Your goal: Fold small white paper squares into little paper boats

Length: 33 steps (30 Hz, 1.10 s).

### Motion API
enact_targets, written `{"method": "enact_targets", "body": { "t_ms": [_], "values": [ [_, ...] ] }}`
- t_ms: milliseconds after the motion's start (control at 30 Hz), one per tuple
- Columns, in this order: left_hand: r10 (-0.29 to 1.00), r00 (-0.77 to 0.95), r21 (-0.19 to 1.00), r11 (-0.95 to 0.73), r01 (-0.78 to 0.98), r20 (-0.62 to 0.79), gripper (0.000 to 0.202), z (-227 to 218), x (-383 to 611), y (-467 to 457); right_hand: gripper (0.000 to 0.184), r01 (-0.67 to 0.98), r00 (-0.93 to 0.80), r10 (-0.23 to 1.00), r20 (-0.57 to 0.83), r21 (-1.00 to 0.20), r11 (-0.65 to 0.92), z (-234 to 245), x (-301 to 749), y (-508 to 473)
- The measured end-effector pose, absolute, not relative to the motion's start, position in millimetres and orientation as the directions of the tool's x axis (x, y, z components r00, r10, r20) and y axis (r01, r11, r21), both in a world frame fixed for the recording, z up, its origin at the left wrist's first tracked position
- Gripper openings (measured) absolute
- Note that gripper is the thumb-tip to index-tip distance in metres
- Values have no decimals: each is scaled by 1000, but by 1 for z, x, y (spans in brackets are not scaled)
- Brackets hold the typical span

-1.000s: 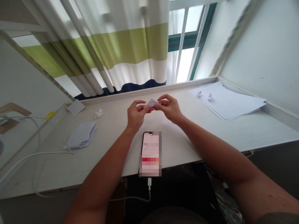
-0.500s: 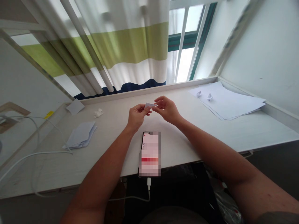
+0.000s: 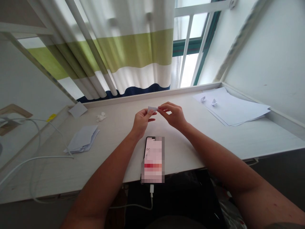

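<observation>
Fingers [image 3: 160, 107] pinch a small folded paper [image 3: 152, 109] from both sides.

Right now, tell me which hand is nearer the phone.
Left. The left hand is just beyond the phone and slightly to its left, not touching it; the right hand is farther off, beyond it and to its right.

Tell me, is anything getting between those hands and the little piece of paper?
Nothing visible does: the left hand and the right hand both pinch the small folded white paper directly, with nothing in between.
</observation>
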State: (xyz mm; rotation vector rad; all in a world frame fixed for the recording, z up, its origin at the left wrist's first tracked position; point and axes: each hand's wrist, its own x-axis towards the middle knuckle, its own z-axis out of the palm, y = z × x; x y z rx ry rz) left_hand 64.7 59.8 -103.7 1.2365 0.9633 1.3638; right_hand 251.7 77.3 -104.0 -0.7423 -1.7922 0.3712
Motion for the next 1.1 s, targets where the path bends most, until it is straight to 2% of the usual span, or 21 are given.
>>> {"method": "enact_targets", "body": {
  "t_ms": [233, 400, 467, 633, 833, 1000, 1100],
  "values": [
    [955, 26, 950, -291, -116, 296, 39, -109, 67, 60, 21, 343, -263, 679, 685, -592, 730, -105, 252, 80],
    [891, -1, 885, -452, 110, 455, 32, -109, 65, 60, 15, 347, -292, 703, 649, -613, 710, -109, 252, 84],
    [879, 20, 864, -473, 173, 477, 30, -108, 64, 60, 15, 336, -312, 713, 628, -629, 701, -109, 252, 84],
    [902, 44, 888, -431, 159, 430, 30, -107, 60, 63, 17, 272, -342, 741, 578, -694, 667, -105, 251, 79],
    [920, 51, 916, -393, 85, 389, 35, -110, 59, 66, 22, 222, -296, 750, 591, -721, 656, -100, 250, 74],
    [923, 10, 920, -385, 74, 385, 37, -109, 61, 63, 41, 146, -165, 842, 514, -832, 536, -103, 245, 76],
    [934, 4, 934, -357, 14, 357, 37, -106, 63, 61, 54, 74, -153, 881, 448, -884, 462, -103, 244, 76]
  ]
}}
